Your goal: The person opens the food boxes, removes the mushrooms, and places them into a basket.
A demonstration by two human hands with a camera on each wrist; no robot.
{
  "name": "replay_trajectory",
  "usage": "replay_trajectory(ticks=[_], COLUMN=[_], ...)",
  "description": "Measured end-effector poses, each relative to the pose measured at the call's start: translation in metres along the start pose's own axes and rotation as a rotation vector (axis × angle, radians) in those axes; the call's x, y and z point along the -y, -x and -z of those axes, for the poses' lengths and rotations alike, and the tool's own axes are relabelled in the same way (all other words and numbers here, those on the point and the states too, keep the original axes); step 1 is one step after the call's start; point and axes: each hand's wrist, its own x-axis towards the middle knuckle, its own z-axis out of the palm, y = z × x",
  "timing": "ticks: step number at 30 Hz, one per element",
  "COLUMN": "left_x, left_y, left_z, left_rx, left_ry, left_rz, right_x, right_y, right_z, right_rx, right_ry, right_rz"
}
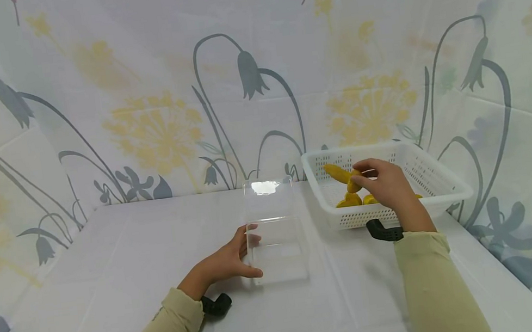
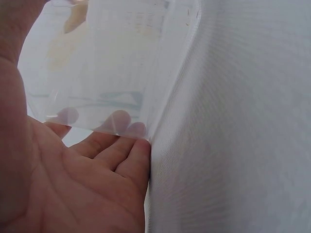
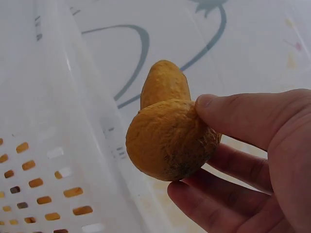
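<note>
My left hand (image 1: pixel 232 257) grips the left side of a clear plastic box (image 1: pixel 278 249) on the table, thumb at its near corner and fingers farther back. In the left wrist view, several fingertips (image 2: pixel 119 121) show through the box's wall (image 2: pixel 97 82). Above the near part of the white basket (image 1: pixel 317 182), my right hand (image 1: pixel 386 182) pinches a yellow gourd-shaped thing (image 3: pixel 170 141) between thumb and fingers. It has a wrinkled round end with a dark patch and a longer lobe behind. More yellow pieces (image 1: pixel 349 200) lie in the basket, partly hidden by its rim and my hand.
A clear lid-like panel (image 1: pixel 268 198) stands behind the box and catches a bright reflection. The basket has slotted walls and sits at the table's right rear. White cloth covers the table (image 1: pixel 135 268), and a flower-printed curtain (image 1: pixel 160 63) closes off the back and sides.
</note>
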Motion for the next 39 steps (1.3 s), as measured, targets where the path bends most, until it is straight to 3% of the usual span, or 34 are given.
replay_trajectory(ticks=[7,18,29,39], left_x=[-0.001,-0.002,-0.004,-0.002], left_y=[0.0,0.0,0.001,0.001], left_z=[0.0,0.0,0.0,0.0], left_rx=[0.0,0.004,0.003,0.001], left_ry=[-0.005,0.007,0.002,0.007], left_rz=[0.002,-0.009,-0.015,-0.01], right_x=[-0.013,-0.028,-0.024,-0.018], right_y=[-0.001,-0.004,-0.005,-0.004], right_z=[-0.001,-0.005,-0.008,-0.009], right_rx=[-0.006,-0.019,-0.01,0.018], right_ry=[-0.01,0.032,0.149,0.176], right_rz=[-0.093,-0.147,-0.203,-0.208])
